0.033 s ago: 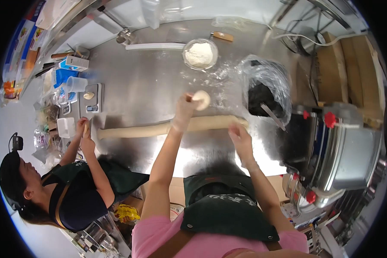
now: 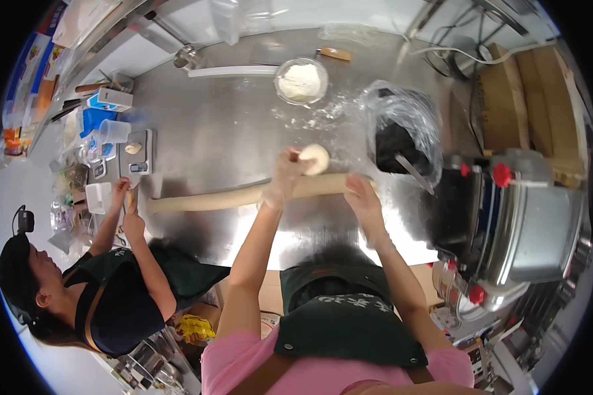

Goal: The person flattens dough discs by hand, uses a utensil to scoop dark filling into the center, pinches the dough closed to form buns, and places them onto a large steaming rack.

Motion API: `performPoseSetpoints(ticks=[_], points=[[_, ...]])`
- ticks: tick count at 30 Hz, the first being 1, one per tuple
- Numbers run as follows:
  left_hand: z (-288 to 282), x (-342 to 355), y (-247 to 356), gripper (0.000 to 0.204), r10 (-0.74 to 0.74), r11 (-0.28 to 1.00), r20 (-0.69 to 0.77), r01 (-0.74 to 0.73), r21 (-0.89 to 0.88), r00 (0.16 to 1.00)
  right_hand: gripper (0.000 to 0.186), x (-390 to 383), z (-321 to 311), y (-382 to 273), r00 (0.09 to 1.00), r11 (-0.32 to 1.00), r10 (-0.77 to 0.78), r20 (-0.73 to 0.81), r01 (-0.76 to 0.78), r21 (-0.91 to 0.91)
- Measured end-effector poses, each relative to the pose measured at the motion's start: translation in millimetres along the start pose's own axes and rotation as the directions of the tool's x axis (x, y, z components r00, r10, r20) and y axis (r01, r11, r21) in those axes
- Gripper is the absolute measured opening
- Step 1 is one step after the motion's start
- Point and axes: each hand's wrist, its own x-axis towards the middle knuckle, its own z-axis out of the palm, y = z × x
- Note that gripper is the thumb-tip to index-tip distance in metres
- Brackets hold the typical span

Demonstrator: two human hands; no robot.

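A dough ball (image 2: 315, 158) is pinched in the left hand (image 2: 284, 172); the right hand (image 2: 362, 195) lies flat on the dough log (image 2: 244, 195), at the ball's five o'clock; portioning seems underway, and another pinch-off is called for.

A steel worktable (image 2: 230, 131) is carrying a long dough roll (image 2: 244, 195) stretching across its middle, a round dough ball (image 2: 315, 158) just behind it, a bowl of flour (image 2: 301, 81) farther back amid scattered flour, a plastic-lined black container (image 2: 402, 135) at right and a small scale (image 2: 137, 153) at left.
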Motion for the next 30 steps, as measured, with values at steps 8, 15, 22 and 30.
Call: performPoseSetpoints(ticks=[8,15,22,30], points=[[70.4,-139.4,1.4,0.085,0.475,0.404,0.351,-0.555,0.727,0.807,0.046,-31.7,-1.0,-11.0,0.919,0.745,0.096,0.383,-0.321,0.585],[43.5,-150.9,-44.7,0.094,0.297,0.815,0.193,-0.354,0.459,0.935,0.045,-79.5,-18.6,-13.3,0.938,0.639,0.063,0.340,-0.300,0.708],[86.8,-180.0,-61.2,0.041,-0.127,0.731,0.395,0.355,-0.583,0.910,0.038,-109.8,-13.8,-12.8,0.894,0.837,-0.449,-0.009,0.417,-0.355],[75.5,-188.3,-71.0,0.038,-0.096,0.852,0.170,0.169,-0.495,0.981,0.061,-120.5,-77.3,44.5,0.814,0.166,-0.529,0.239,0.376,-0.912]])
